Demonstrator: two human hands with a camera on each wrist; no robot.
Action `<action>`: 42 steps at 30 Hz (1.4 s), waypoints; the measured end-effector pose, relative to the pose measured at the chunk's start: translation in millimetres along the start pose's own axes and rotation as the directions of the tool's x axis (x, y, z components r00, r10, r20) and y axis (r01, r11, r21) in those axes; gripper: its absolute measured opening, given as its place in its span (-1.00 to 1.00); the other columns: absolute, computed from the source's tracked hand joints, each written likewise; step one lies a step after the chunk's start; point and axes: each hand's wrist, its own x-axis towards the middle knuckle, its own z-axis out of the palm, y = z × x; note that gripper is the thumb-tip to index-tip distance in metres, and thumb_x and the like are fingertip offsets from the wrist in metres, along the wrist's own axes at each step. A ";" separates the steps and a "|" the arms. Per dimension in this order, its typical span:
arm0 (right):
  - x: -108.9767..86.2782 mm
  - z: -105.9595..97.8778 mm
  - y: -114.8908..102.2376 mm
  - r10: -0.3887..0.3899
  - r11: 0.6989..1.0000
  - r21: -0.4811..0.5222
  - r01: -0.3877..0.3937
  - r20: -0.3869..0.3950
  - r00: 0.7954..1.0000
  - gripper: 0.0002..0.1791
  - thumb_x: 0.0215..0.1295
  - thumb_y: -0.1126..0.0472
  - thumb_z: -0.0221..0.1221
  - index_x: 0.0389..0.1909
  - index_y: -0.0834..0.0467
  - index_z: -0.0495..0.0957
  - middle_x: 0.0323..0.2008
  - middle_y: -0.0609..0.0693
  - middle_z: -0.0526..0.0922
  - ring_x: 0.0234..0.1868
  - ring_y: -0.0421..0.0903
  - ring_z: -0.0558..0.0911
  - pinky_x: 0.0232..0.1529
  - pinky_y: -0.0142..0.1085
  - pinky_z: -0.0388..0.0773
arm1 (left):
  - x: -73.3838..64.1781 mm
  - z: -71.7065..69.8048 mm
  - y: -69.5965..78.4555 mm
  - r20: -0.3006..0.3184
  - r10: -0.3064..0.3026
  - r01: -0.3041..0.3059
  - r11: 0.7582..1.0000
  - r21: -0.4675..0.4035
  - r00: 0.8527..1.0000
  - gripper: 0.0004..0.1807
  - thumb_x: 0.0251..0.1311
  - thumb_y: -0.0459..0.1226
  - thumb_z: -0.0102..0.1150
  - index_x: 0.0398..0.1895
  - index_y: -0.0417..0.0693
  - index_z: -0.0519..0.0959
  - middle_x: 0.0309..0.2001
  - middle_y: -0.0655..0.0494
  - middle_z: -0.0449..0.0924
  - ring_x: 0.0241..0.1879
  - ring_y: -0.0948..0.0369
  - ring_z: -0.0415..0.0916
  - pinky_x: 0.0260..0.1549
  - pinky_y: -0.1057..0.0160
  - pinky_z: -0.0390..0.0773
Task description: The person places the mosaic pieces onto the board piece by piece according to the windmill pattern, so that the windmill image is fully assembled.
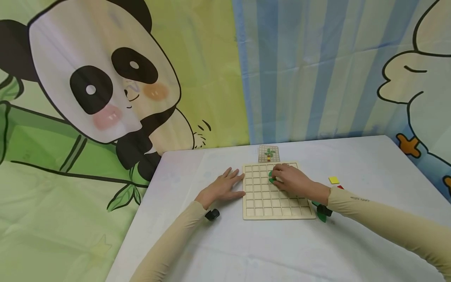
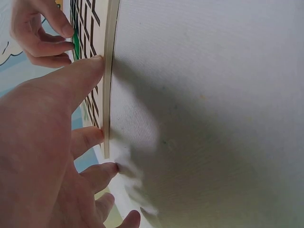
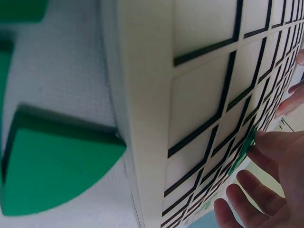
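A pale wooden grid board [image 1: 260,213] lies flat on the table. My left hand [image 1: 222,187] rests at its left edge, fingers spread, with the thumb and a finger touching the rim. Over the board's upper middle, my right hand [image 1: 292,180] pinches a small green piece [image 1: 270,177] between thumb and index finger, against the grid squares. From the right wrist view, the same green piece [image 3: 242,153] shows beneath the fingertips, partly covered by them. A pattern card [image 1: 269,154] with a green, red and yellow plant design lies just behind the board.
Loose green pieces [image 3: 61,166] lie beside the board's right edge, partly hidden under the right wrist in the head view. Farther right are a yellow square [image 1: 333,180] and a red piece [image 1: 340,187]. A printed curtain [image 1: 211,78] hangs behind the white table [image 1: 246,250].
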 end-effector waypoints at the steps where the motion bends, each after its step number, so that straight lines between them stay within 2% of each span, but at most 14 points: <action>1: -0.3 0.7 0.6 0.003 1.000 0.002 -0.003 -0.003 1.000 -0.89 0.31 0.20 0.33 -0.19 0.10 0.66 -0.08 0.06 0.62 -0.12 0.00 0.61 -0.13 -0.11 0.60 | 0.3 0.2 0.2 0.000 0.001 -0.001 1.000 -0.001 1.000 -0.12 0.35 0.33 -0.05 0.62 0.22 0.05 0.64 0.02 -0.09 0.64 -0.05 -0.32 0.52 -0.17 0.05; 9: -4.0 5.5 4.1 0.027 0.998 0.065 -0.025 -0.029 0.999 -0.91 0.29 0.24 0.34 -0.21 0.09 0.64 -0.13 0.03 0.61 -0.19 -0.04 0.57 -0.18 -0.14 0.55 | 1.3 1.2 2.5 0.001 0.012 -0.012 1.000 -0.010 1.000 -0.12 0.35 0.32 -0.04 0.62 0.22 0.05 0.64 0.02 -0.10 0.64 -0.06 -0.32 0.53 -0.17 0.04; 15: -7.8 6.6 5.7 0.041 0.997 0.070 -0.040 -0.018 0.999 -0.91 0.31 0.21 0.34 -0.20 0.07 0.65 -0.12 0.02 0.61 -0.18 -0.06 0.59 -0.22 -0.18 0.57 | 1.2 0.6 5.4 0.002 0.026 -0.026 1.000 -0.017 1.000 -0.13 0.35 0.30 -0.01 0.61 0.19 0.07 0.63 -0.01 -0.09 0.63 -0.08 -0.32 0.52 -0.19 0.05; 21: -17.2 -6.0 6.3 0.002 0.995 0.104 -0.001 -0.006 1.000 -0.85 0.30 0.24 0.33 -0.12 0.11 0.68 -0.05 0.08 0.65 -0.12 0.00 0.64 -0.15 -0.12 0.62 | 0.8 3.5 6.4 0.016 0.020 -0.020 1.000 -0.015 1.000 -0.12 0.34 0.32 -0.02 0.62 0.20 0.06 0.63 -0.01 -0.09 0.63 -0.06 -0.33 0.53 -0.17 0.04; 25: -32.9 -19.5 8.0 0.006 0.994 0.107 -0.006 0.002 1.000 -0.82 0.30 0.27 0.33 -0.10 0.14 0.68 -0.01 0.11 0.64 -0.04 0.07 0.64 -0.09 -0.05 0.63 | -0.5 5.6 4.3 0.026 0.006 -0.006 1.000 0.014 1.000 -0.12 0.35 0.33 -0.05 0.62 0.23 0.03 0.64 0.01 -0.10 0.64 -0.04 -0.33 0.53 -0.15 0.05; 32: -73.4 -40.6 23.5 0.069 0.991 0.109 -0.074 0.052 0.996 -0.84 0.32 0.26 0.31 -0.10 0.09 0.67 0.02 0.06 0.63 0.00 0.05 0.64 -0.07 -0.07 0.64 | 1.0 -0.9 2.9 0.015 0.026 -0.027 0.999 0.044 1.000 -0.13 0.38 0.31 -0.08 0.63 0.18 0.02 0.64 0.00 -0.11 0.64 -0.04 -0.32 0.54 -0.10 0.04; 35: -90.3 -47.6 28.3 0.094 0.990 0.098 -0.101 0.074 0.993 -0.84 0.32 0.20 0.32 -0.11 0.03 0.66 0.03 0.04 0.64 0.03 0.06 0.64 -0.04 -0.05 0.64 | -0.2 -4.0 2.7 0.010 0.026 -0.026 0.999 0.033 1.000 -0.13 0.39 0.29 -0.06 0.63 0.15 0.02 0.63 -0.02 -0.10 0.63 -0.05 -0.31 0.55 -0.09 0.01; 42: -120.7 -49.7 28.4 0.151 0.985 0.073 -0.158 0.086 0.985 -0.79 0.16 -0.03 0.44 -0.28 -0.13 0.61 -0.01 -0.04 0.64 -0.06 -0.08 0.60 -0.14 -0.22 0.61 | -0.7 -0.5 0.6 0.008 0.020 -0.021 1.000 0.005 1.000 -0.13 0.38 0.28 -0.05 0.62 0.14 0.03 0.63 -0.01 -0.09 0.64 -0.05 -0.30 0.53 -0.12 0.05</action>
